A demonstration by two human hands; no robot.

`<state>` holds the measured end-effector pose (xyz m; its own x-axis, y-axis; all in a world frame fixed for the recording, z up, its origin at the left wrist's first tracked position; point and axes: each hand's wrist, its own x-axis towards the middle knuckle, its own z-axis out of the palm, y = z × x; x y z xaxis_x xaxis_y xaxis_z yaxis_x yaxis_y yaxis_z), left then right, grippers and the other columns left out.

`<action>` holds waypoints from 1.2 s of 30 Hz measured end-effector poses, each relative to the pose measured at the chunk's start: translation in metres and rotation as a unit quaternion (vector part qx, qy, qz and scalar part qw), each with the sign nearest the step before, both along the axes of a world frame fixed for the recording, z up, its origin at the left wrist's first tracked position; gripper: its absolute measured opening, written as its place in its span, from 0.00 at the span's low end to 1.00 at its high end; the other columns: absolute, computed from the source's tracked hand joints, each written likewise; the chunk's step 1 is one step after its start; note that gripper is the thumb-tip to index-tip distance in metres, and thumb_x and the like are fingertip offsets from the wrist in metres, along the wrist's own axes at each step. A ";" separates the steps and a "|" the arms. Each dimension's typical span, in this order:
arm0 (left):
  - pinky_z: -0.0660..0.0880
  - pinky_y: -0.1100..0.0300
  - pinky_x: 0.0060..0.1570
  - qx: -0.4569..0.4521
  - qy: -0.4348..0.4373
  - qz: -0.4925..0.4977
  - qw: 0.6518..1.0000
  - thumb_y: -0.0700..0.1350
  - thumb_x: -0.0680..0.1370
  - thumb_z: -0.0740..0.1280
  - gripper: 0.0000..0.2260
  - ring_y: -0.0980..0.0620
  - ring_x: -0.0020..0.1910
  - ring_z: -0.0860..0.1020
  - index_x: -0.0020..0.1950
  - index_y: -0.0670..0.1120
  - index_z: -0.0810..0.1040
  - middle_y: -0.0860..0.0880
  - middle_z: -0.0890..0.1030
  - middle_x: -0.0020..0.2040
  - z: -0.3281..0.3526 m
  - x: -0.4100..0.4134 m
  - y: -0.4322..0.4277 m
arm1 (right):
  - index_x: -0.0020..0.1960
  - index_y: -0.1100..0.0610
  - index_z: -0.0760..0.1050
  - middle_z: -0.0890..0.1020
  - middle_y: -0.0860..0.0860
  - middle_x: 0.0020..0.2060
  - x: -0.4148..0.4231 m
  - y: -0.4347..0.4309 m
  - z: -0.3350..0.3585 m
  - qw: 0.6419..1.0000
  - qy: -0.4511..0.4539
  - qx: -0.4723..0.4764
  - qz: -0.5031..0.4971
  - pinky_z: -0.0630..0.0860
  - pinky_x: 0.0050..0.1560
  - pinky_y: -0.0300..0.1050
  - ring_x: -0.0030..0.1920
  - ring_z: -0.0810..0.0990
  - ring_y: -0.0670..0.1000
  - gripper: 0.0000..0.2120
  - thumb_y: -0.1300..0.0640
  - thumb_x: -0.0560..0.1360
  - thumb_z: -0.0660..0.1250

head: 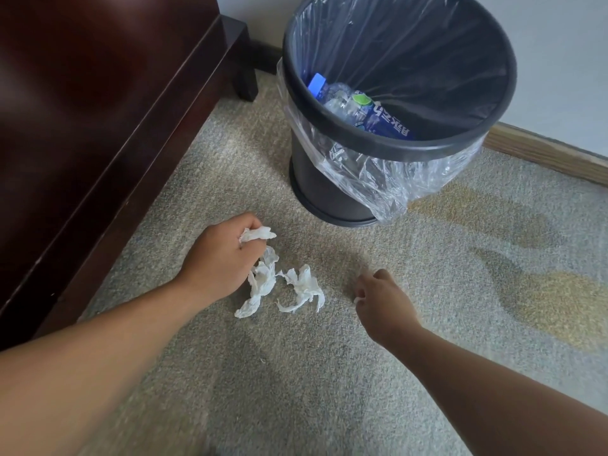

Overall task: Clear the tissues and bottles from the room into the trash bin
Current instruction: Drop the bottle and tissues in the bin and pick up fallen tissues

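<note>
My left hand (222, 258) grips a crumpled white tissue (258, 233) low over the carpet. Two more crumpled tissues lie just below and right of it: one (260, 284) touching my fingers, another (304, 287) a little further right. My right hand (378, 297) hovers right of them with fingers curled; a small white scrap shows at its fingertips, too small to tell if it is pinched. The black trash bin (329, 120) with a clear liner stands beyond, holding two plastic bottles, one with a blue cap (317, 83) and one with a green cap (362, 100).
A dark wooden furniture piece (98, 110) runs along the left, its leg near the bin. The wall and a wooden baseboard (543, 153) close off the back right. Grey-beige carpet (329, 373) stretches toward me and to the right.
</note>
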<state>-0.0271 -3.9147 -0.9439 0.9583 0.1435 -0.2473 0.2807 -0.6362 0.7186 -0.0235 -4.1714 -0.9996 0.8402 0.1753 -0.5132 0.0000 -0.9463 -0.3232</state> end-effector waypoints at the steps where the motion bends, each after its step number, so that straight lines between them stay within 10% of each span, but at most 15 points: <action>1: 0.69 0.48 0.28 -0.001 0.001 0.002 1.000 0.44 0.76 0.65 0.09 0.49 0.26 0.69 0.37 0.54 0.73 0.48 0.73 0.26 0.000 0.000 0.001 | 0.45 0.54 0.71 0.72 0.49 0.45 0.000 0.003 0.000 1.000 0.001 0.003 0.000 0.78 0.39 0.46 0.38 0.74 0.48 0.02 0.58 0.77 0.61; 21: 0.69 0.49 0.29 -0.016 0.001 0.023 1.000 0.48 0.74 0.64 0.05 0.50 0.26 0.69 0.38 0.52 0.73 0.47 0.75 0.28 0.003 -0.004 0.017 | 0.51 0.49 0.76 0.74 0.46 0.50 0.007 0.069 0.023 0.988 -0.010 0.157 -0.003 0.77 0.45 0.44 0.45 0.77 0.48 0.07 0.58 0.75 0.64; 29: 0.71 0.47 0.31 -0.001 0.000 0.026 1.000 0.46 0.76 0.65 0.08 0.42 0.31 0.74 0.37 0.52 0.73 0.46 0.76 0.29 0.001 -0.007 0.024 | 0.71 0.43 0.63 0.62 0.48 0.68 0.001 0.075 0.004 0.993 0.027 0.054 0.103 0.74 0.62 0.51 0.67 0.62 0.53 0.33 0.50 0.70 0.73; 36: 0.71 0.47 0.30 -0.001 0.008 0.033 0.999 0.45 0.77 0.65 0.09 0.42 0.30 0.74 0.36 0.54 0.73 0.48 0.75 0.27 0.000 -0.009 0.028 | 0.66 0.48 0.66 0.64 0.49 0.63 -0.008 0.078 -0.005 0.994 -0.003 0.036 0.104 0.80 0.53 0.49 0.61 0.67 0.52 0.24 0.62 0.74 0.67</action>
<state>-0.0363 -3.8868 -0.9436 0.9426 0.2062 -0.2628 0.3338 -0.6150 0.7144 -0.0312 -4.0930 -1.0044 0.7850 0.3816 -0.4880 0.1960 -0.9003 -0.3886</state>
